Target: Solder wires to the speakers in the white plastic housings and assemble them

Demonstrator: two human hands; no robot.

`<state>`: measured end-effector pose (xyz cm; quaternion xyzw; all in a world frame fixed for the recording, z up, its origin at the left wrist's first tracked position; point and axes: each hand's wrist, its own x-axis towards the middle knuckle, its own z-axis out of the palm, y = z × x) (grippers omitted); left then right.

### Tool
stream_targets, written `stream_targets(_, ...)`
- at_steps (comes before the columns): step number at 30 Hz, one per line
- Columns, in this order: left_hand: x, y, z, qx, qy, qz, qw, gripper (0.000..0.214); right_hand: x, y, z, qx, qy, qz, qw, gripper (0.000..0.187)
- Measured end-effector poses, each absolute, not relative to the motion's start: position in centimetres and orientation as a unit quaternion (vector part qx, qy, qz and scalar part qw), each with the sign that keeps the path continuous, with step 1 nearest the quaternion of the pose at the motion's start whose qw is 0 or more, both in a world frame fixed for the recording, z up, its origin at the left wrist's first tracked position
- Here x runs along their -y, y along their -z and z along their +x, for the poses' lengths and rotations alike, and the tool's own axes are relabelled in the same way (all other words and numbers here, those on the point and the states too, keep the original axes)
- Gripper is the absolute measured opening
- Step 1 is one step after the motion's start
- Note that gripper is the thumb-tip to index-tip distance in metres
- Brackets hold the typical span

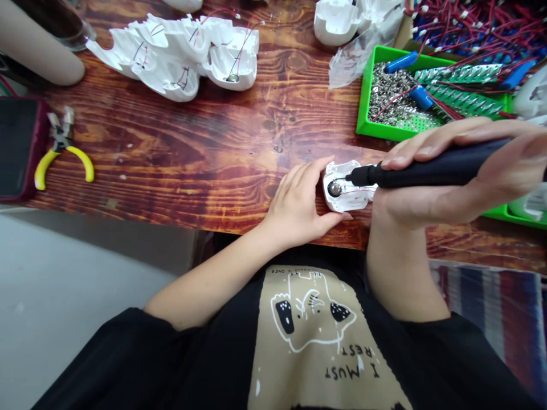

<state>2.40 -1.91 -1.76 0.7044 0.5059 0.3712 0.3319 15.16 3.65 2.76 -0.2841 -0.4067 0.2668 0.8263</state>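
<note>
Currently; left hand [297, 208] gripping white plastic shell [344, 199]; right hand [431, 205] gripping black soldering iron [410, 176]

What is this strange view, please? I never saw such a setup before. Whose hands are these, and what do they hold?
This picture comes from a camera worn on a person's head, looking down, so the black printed shirt at the bottom is their own. There is no machine, only two bare hands. The left hand holds a small white plastic shell on a wooden table. The right hand holds a black pen-shaped tool, perhaps a soldering iron, with its tip at a metal disc in the shell. The table also holds more white shells, yellow-handled pliers, a green tray of small metal parts, and a mass of red wires. At top left is another arm, probably a co-worker's.
</note>
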Motion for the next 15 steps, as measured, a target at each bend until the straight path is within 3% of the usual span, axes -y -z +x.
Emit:
stream_targets(8, 2.0, 1.9, 2.5, -0.504, -0.374, 0.705, 0.33, 0.082, -3.3, -2.8, 15.2, 0.388, -0.283, -0.3, 0.824, 0.067)
stream_targets(15, 1.9, 2.1, 2.4, -0.497, -0.374, 0.709, 0.333, 0.081, -3.1, -2.4, 15.1, 0.457, -0.282, -0.272, 0.798, 0.044)
